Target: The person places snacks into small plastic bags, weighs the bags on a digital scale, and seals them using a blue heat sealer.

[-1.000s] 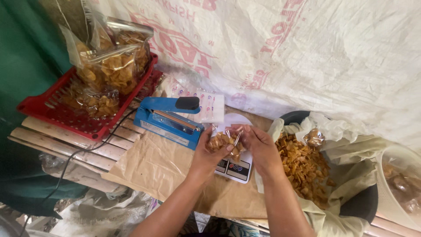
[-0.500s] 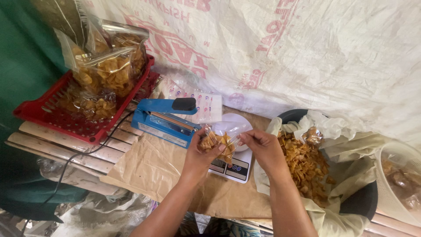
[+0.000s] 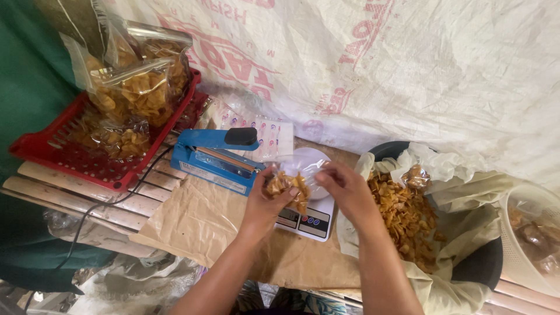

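My left hand [image 3: 266, 205] and my right hand [image 3: 346, 189] both grip a small clear plastic bag of golden chips [image 3: 288, 182], held just above a white digital kitchen scale [image 3: 309, 217]. The left hand cups the bag from below and the side. The right hand pinches its upper right edge. Right of the scale, a big heap of loose chips [image 3: 405, 217] lies in a dark tub lined with pale plastic [image 3: 475, 265].
A blue heat sealer [image 3: 213, 161] with a black knob sits left of the scale on brown paper [image 3: 201, 221]. A red plastic crate [image 3: 64, 157] holds several filled chip bags. White woven sacking hangs behind. A white basket [image 3: 534, 239] stands at far right.
Both hands with the bag have shifted slightly up and left over the scale. The camera view has also moved a little.
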